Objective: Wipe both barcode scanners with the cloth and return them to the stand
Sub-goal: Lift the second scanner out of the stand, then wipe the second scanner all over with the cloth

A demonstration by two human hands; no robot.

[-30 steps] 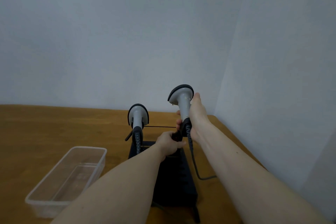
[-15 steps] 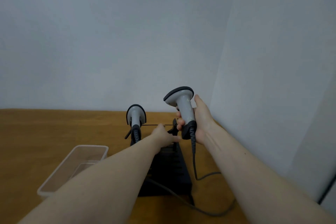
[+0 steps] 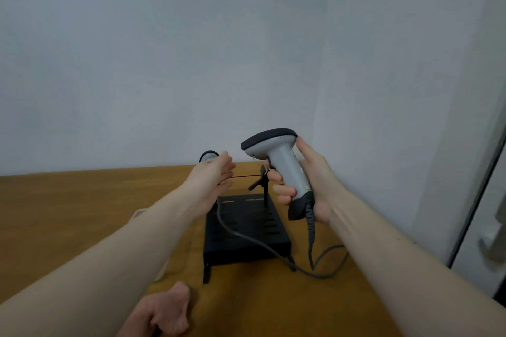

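Note:
My right hand [image 3: 315, 180] grips the handle of a grey barcode scanner [image 3: 282, 161] with a dark head. It holds the scanner upright, lifted above the right side of the black stand [image 3: 246, 235]. The scanner's cable [image 3: 323, 257] hangs down to the wooden table. My left hand [image 3: 216, 172] reaches forward with straight fingers and holds nothing. It covers most of the second scanner [image 3: 207, 156], whose head peeks out behind it at the stand's left side. A crumpled pinkish thing, apparently the cloth [image 3: 167, 309], lies at the near table edge.
The second scanner's cable [image 3: 241, 235] runs across the stand's top. A sliver of the clear plastic container [image 3: 137, 212] shows behind my left forearm. The wall corner stands close behind the stand, and a door with a handle [image 3: 490, 249] is at the far right.
My right hand has lifted the scanner off the stand and drawn it nearer and to the right. My left hand left the stand's post, opened and moved left, up to the second scanner.

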